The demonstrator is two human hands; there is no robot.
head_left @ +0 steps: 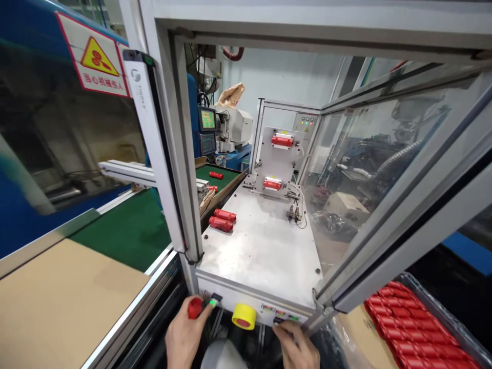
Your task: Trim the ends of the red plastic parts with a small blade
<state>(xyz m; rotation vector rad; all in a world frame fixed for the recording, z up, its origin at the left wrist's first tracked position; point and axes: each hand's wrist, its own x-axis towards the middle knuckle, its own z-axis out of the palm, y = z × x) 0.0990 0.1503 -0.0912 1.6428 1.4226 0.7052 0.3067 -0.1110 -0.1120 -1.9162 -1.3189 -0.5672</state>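
Observation:
My left hand (185, 330) is closed around a red plastic tubular part (195, 307); its thumb reaches a green-lit button (213, 301) on the front panel. At the panel's right end, my right hand (295, 344) has its fingers stretched out against a small black button (277, 321), holding nothing. Between the hands sits a yellow emergency stop (244, 316) with a red centre. Two red tubular parts (222, 220) lie side by side on the metal tabletop (265, 246). On the upright plate (274, 161) at the back, an upper red part (282, 141) and a lower red part (272, 184) sit in holders.
Aluminium posts (175, 154) and a clear side panel (357, 169) frame the station. Left are a green conveyor (130, 230) and cardboard (65, 302). A second green belt (230, 177) carries red parts. At right, a lined box holds rows of red parts (418, 328).

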